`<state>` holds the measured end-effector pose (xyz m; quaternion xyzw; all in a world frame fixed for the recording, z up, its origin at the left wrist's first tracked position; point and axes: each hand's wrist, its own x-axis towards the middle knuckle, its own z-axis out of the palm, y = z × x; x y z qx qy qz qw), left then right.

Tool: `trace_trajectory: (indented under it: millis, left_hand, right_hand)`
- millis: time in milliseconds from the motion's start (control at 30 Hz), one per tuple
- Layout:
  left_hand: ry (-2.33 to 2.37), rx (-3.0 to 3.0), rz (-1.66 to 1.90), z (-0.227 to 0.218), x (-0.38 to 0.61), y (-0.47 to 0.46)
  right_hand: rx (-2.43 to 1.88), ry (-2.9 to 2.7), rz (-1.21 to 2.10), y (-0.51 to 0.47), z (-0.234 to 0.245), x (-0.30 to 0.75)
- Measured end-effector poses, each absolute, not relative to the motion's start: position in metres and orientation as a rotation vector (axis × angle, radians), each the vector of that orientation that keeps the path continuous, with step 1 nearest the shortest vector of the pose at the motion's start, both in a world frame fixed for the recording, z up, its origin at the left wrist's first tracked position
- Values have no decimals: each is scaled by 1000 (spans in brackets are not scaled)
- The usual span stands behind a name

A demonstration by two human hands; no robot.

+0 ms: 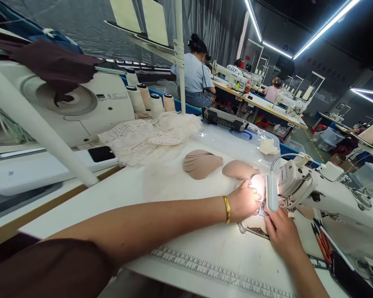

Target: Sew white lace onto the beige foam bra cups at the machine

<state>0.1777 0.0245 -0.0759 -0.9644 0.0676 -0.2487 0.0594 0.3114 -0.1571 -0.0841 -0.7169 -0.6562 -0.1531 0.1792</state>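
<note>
My left hand [243, 201] reaches across the white table and presses, fingers curled, on a tan fabric piece [257, 184] lit brightly under the sewing machine [326, 194]. My right hand [281, 234] lies just in front of the needle area, its fingers on the same piece by the presser foot. A gold bangle [226, 209] sits on my left wrist. Beyond my hands lie a stack of tan bra cups [201, 163] and a single cup [238, 169]. The needle itself is hidden behind the lamp.
A heap of cream lace [149, 136] lies at the back left, with thread cones [146, 97] behind it. A clear plastic box [236, 142] bears a grey device [225, 119]. Red scissors [325, 244] lie at the right. Other people sit sewing at far tables.
</note>
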Motion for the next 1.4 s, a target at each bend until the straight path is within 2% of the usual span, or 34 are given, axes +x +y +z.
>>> trace_trajectory:
  millis: [167, 267, 400, 500, 600, 667, 767, 867, 967, 1067, 1167, 1267, 1333, 1400]
  left_hand:
    - [95, -2999, -593, -68, 114, -3]
    - [-41, -3085, -659, -59, 57, 2]
    - [-764, -2931, -817, -49, -13, 27]
    - [-1126, -2891, -682, -53, -39, 29]
    - [-885, -3199, -691, -62, -41, 11]
    - [-721, -3315, -902, -62, -34, 1]
    - [-1018, -3250, -1108, -53, -14, 10]
    - [-1402, -3284, -815, -44, 11, 33]
    - [-1374, -3404, -692, -39, 28, 43]
    - [-1257, -3583, -923, -39, 34, 34]
    - [-1144, -3924, -1348, -39, 36, 21]
    - [-1254, -4003, -1578, -42, 37, 12]
    - [-1316, -4028, -1489, -44, 37, 11]
    - [-1138, -4132, -1225, -43, 37, 17]
  right_hand:
    - [-1852, -1901, -474, -165, -95, 324]
    - [-1647, -2002, -510, -161, -113, 348]
    - [-1479, -2090, -536, -149, -127, 368]
    - [-1511, -2123, -479, -151, -118, 356]
    - [-1628, -2136, -295, -157, -97, 321]
    - [-1663, -2106, -157, -159, -82, 292]
    - [-1707, -1961, 37, -156, -66, 255]
    - [-1707, -1829, 225, -147, -59, 233]
    - [-1716, -1643, 372, -135, -60, 219]
    - [-1703, -1440, 493, -121, -64, 208]
    - [-1622, -1289, 600, -111, -64, 199]
    - [-1552, -1232, 635, -113, -57, 197]
    - [-1515, -1215, 676, -118, -51, 198]
    - [-1482, -1174, 757, -122, -46, 203]
